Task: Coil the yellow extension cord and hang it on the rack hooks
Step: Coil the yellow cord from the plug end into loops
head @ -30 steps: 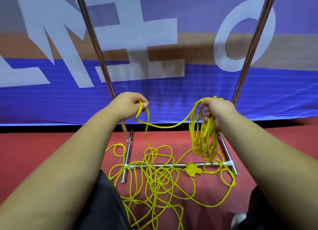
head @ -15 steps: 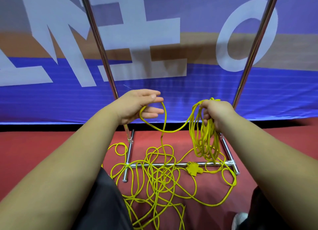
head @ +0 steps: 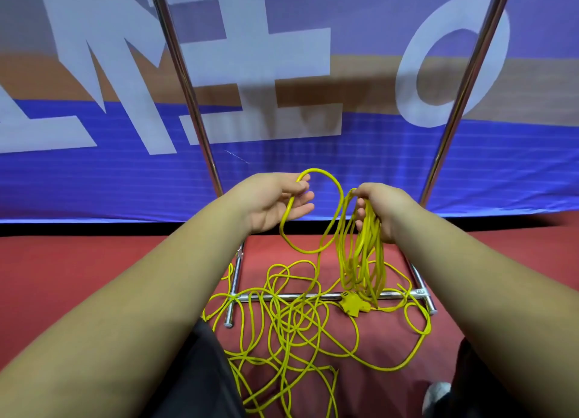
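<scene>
The right hand (head: 380, 211) grips a hanging bundle of thin yellow extension cord (head: 362, 254), and the left hand (head: 275, 203) pinches a fresh loop. The rest lies tangled on the red floor (head: 94, 261) across the foot of the chrome metal rack (head: 185, 82). It looks light, limp and snag-prone, so take hold close to the bundle.

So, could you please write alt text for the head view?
The right hand grips a hanging bundle of yellow cord loops; the left hand holds one more loop beside it. The rest lies tangled on red floor over a metal rack's base.
</scene>
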### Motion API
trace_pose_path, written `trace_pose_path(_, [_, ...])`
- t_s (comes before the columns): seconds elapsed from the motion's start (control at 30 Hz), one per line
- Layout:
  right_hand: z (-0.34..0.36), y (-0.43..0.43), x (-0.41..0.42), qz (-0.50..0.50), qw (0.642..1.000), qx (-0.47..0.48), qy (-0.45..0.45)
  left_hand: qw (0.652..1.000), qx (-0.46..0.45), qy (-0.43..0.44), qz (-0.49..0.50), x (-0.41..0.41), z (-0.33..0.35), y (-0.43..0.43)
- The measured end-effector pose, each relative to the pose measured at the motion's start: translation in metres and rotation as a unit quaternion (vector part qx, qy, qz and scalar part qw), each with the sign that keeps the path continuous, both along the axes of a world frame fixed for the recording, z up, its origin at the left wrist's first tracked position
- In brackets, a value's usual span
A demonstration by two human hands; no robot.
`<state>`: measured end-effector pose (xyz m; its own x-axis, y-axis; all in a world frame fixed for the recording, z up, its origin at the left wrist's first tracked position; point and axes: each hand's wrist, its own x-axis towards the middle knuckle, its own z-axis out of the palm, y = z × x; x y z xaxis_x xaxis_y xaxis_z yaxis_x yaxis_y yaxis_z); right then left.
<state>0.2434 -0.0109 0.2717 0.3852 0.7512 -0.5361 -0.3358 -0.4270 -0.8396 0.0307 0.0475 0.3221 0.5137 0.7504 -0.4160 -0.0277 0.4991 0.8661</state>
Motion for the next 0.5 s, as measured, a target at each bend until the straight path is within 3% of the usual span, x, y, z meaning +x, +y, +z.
trace_pose_path(0.23, [0.003, 0.000, -0.014, 0.054, 0.998, -0.008, 0.034, 0.999, -0.047, -0.020, 0.012, 0.015, -0.007, -0.011])
trace_pose_path(0.4, [0.006, -0.005, -0.023, 0.101, 0.994, 0.000, 0.042, 0.988, 0.102, 0.108, -0.029, 0.023, -0.019, -0.014])
trace_pose_path(0.5, [0.008, -0.007, -0.025, 0.137, 0.988, 0.031, 0.060, 0.985, 0.126, 0.108, -0.037, 0.025, -0.023, -0.014])
